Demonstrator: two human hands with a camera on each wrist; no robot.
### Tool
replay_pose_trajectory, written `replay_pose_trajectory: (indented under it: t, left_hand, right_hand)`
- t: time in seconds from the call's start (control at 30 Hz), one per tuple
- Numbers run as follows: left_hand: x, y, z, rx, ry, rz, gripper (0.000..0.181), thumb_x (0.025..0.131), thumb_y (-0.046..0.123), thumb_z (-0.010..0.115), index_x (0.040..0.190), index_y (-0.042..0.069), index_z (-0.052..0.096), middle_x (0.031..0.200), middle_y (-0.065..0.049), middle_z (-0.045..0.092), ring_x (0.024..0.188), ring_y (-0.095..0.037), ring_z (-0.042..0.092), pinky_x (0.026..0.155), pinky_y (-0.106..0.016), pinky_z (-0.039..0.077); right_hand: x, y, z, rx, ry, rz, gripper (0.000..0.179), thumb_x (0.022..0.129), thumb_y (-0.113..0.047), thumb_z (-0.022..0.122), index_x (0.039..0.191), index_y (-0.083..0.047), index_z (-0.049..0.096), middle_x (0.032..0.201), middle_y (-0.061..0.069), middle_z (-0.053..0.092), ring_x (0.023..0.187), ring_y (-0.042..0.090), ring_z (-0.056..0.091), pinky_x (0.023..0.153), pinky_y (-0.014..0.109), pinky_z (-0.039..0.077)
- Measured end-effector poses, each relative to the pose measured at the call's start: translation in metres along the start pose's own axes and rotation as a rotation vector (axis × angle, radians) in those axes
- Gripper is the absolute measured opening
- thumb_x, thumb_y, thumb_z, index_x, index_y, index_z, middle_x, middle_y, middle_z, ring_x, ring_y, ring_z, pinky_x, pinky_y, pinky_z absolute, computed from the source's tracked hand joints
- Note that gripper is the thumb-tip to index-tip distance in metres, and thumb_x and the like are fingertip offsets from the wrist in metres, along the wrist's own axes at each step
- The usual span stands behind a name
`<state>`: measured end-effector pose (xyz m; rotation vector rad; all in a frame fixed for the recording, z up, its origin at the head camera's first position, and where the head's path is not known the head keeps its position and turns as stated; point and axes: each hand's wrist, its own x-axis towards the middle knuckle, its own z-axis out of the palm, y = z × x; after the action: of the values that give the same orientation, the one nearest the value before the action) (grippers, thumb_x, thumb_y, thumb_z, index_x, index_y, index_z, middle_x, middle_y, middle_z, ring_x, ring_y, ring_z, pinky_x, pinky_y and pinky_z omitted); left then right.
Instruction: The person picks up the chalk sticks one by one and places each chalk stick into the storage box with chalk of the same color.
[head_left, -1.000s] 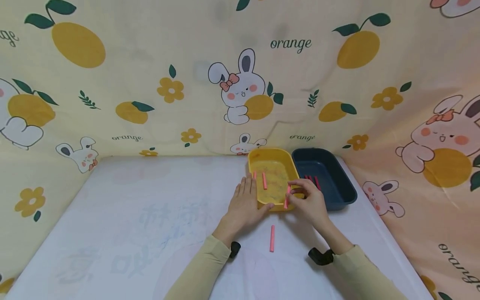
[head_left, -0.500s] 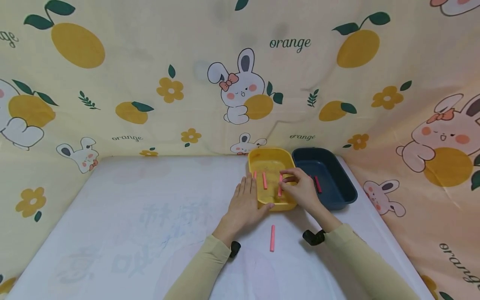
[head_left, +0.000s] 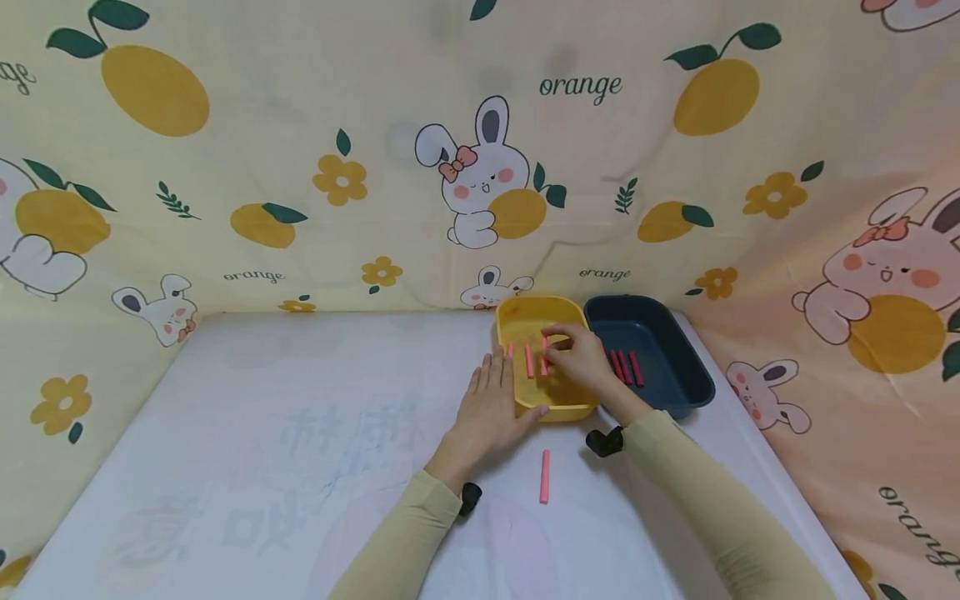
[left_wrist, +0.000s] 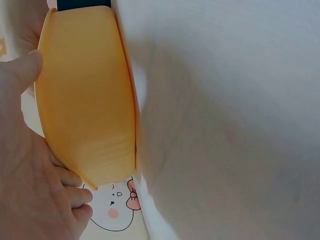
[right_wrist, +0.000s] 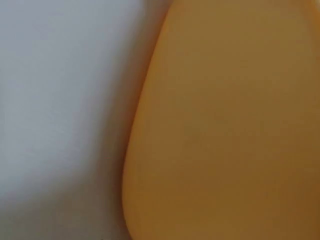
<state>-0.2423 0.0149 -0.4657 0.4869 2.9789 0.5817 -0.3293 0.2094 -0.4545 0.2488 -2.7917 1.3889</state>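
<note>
My right hand (head_left: 583, 358) pinches a pink chalk stick (head_left: 544, 367) over the inside of a yellow plastic bin (head_left: 558, 412). Another chalk stick (head_left: 529, 363) lies in that bin just left of it, and a further one (head_left: 510, 350) shows partly at the left wall. With fingers extended, my left hand (head_left: 489, 408) rests along the bin's left rim, its thumb at the near corner. The left wrist view has the left thumb (left_wrist: 31, 67) at the rim of the yellow bin (left_wrist: 87, 95). In the right wrist view, the bin's outer wall (right_wrist: 220, 120) fills much of the picture and the hand is hidden.
A dark blue bin (head_left: 678, 392) stands against the yellow one on the right, holding several darker-looking pink sticks (head_left: 636, 368). One loose chalk stick (head_left: 544, 477) lies on the white tabletop (head_left: 300, 433) in front. A printed cloth (head_left: 375, 108) hangs behind.
My right hand has carried its chalk stick from the yellow bin's near right edge leftward and away from me, beside the stick lying inside. The left hand has stayed in place.
</note>
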Motion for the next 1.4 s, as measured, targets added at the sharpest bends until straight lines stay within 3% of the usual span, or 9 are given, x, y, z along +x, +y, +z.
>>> replay_pose_trajectory:
  t: [0.23,0.87,1.4]
  left_hand:
    - [0.0,0.0,0.001,-0.018,-0.009,-0.001,0.104,0.099,0.071,0.048,0.165,-0.001,0.012,0.173,-0.02,0.006,0.161,-0.035,0.005,0.13,-0.045,0.011]
    - [0.0,0.001,0.0,-0.023,-0.01,-0.002,0.104,0.099,0.072,0.047,0.165,0.0,0.011,0.174,-0.019,0.003,0.161,-0.035,0.006,0.13,-0.045,0.011]
    - [-0.002,0.001,-0.001,-0.037,-0.009,-0.007,0.105,0.098,0.072,0.049,0.166,0.0,0.012,0.174,-0.018,0.002,0.161,-0.035,0.006,0.13,-0.045,0.011]
  right_hand:
    - [0.014,0.005,0.006,-0.044,-0.062,0.126,0.035,0.099,-0.005,0.069,0.133,-0.002,0.067,0.131,0.02,0.066,0.11,0.032,0.07,0.089,0.038,0.061]
    - [0.025,0.01,0.014,-0.135,-0.118,0.191,0.033,0.099,-0.008,0.07,0.131,-0.001,0.068,0.13,0.02,0.067,0.113,0.032,0.062,0.104,0.045,0.053]
    - [0.022,0.009,0.015,-0.168,-0.12,0.189,0.039,0.1,-0.016,0.072,0.135,-0.001,0.066,0.132,0.02,0.067,0.116,0.033,0.063,0.106,0.046,0.053]
